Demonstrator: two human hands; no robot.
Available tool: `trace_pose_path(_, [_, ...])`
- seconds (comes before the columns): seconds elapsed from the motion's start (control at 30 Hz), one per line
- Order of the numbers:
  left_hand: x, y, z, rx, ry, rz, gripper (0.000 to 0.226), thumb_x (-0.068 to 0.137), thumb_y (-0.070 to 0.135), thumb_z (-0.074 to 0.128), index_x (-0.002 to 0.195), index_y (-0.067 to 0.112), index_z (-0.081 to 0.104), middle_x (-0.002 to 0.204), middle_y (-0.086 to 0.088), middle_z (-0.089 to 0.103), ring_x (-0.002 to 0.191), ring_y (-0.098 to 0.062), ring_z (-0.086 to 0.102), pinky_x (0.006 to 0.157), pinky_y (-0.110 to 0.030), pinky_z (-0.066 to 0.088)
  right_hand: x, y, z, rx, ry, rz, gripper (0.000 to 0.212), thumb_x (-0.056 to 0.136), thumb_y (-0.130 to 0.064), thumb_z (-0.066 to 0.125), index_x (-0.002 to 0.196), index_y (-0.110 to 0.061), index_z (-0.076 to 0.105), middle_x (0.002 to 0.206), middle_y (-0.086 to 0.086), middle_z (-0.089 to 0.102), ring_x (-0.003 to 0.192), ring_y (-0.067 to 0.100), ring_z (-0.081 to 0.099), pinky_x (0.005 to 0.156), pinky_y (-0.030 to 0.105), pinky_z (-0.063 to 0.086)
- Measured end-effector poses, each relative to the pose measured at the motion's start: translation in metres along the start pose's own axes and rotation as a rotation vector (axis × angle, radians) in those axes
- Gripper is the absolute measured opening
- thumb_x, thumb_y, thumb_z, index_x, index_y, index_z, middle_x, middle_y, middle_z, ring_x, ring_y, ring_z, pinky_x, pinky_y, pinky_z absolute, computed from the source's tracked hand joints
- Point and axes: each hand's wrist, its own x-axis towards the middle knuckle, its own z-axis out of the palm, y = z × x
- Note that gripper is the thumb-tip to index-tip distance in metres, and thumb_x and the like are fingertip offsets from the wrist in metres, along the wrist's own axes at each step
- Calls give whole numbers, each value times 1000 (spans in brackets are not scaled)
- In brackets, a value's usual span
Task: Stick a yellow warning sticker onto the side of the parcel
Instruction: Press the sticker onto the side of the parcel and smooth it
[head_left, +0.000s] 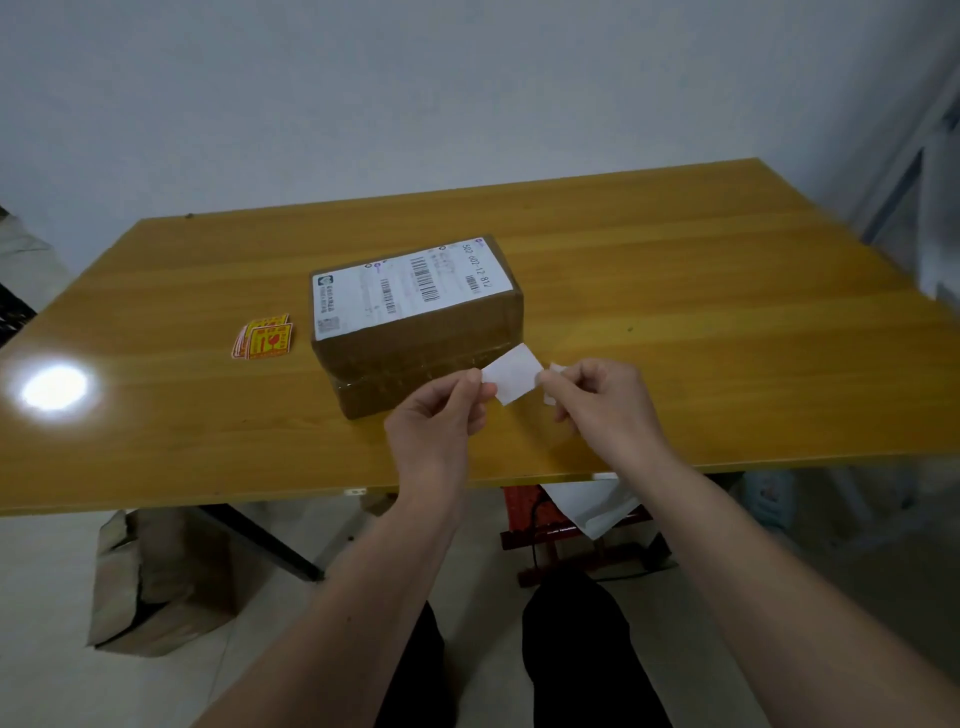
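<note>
A brown cardboard parcel (415, 317) wrapped in clear tape lies in the middle of the wooden table (675, 312), with a white shipping label on top. Both hands hover just in front of its near side. My left hand (441, 415) pinches the left edge of a small sticker (511, 379) whose white back faces me. My right hand (597, 400) pinches its right edge, where a white corner seems to curl away. A small stack of yellow and red warning stickers (265, 338) lies on the table left of the parcel.
A bright light reflection (54, 387) shines on the table's left part. Under the table stand a torn cardboard box (156, 577) on the left and a red stool with a white bag (571, 514). My legs are below.
</note>
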Motion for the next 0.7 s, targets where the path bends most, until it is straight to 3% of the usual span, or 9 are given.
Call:
trace_pose_path(0.1, [-3, 1, 0, 14, -17, 66, 6, 82, 18, 69, 81, 14, 75, 72, 0, 75, 67, -6, 67, 65, -20, 56, -7, -9, 1, 89, -14, 26, 31, 87, -27, 61, 67, -4, 65, 58, 0, 60, 50, 8, 50, 58, 27, 43])
trace_pose_path(0.3, [-12, 0, -8, 20, -57, 146, 8, 79, 12, 70, 85, 9, 75, 84, -10, 75, 75, -15, 67, 71, -24, 56, -20, -18, -1, 199, 12, 86, 35, 96, -30, 49, 70, -13, 65, 65, -1, 58, 50, 9, 49, 40, 12, 35])
trace_pose_path(0.47, [-18, 0, -24, 13, -67, 182, 9, 78, 5, 70, 86, 7, 74, 83, -6, 74, 73, -7, 67, 68, -17, 56, -34, -26, 11, 264, 0, 103, 37, 97, -33, 45, 72, -13, 64, 69, -1, 59, 55, 9, 51, 49, 16, 37])
trace_pose_path(0.7, [-26, 1, -46, 179, -83, 258, 11, 78, 10, 71, 86, 16, 74, 84, 8, 73, 80, -1, 67, 76, -15, 54, -46, -37, 24, 255, -10, 84, 32, 97, -34, 45, 75, -19, 64, 71, -2, 61, 61, 11, 54, 56, 23, 39])
